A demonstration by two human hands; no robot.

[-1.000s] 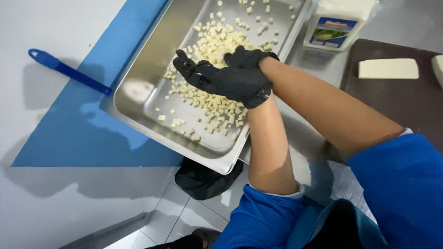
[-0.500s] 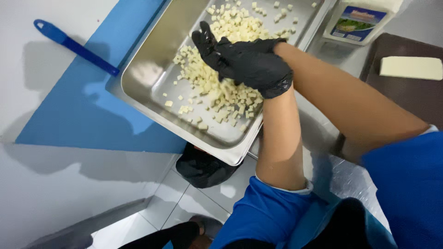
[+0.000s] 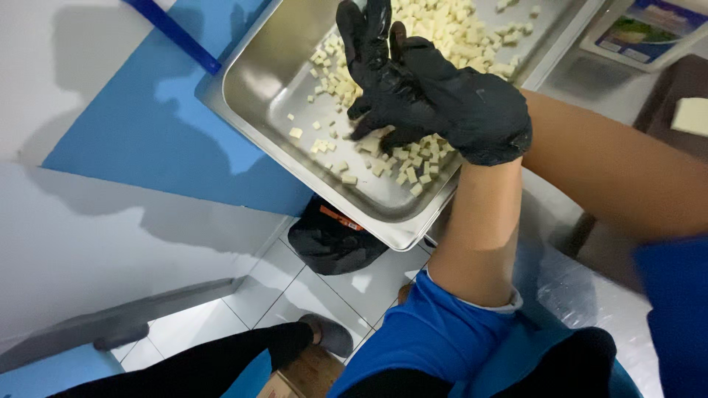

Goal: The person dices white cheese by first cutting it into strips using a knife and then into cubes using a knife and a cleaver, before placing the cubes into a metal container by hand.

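Cheese cubes (image 3: 413,158) in steel tray (image 3: 258,88) — gloved hands (image 3: 420,88) pressed together above, fingers extended

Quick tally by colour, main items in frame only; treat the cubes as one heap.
Black: 3 - left hand, right hand (both gloved), bag
Silver: 1 - tray
Pale yellow: 2 - cube heap, block
Blue: 1 - handle
Total: 7

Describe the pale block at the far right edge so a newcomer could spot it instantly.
Start at the steel tray of small cheese cubes under the gloved hands. Look right to the dark board at the frame's edge. The block lies there: one large uncut slab, unlike the cubes.
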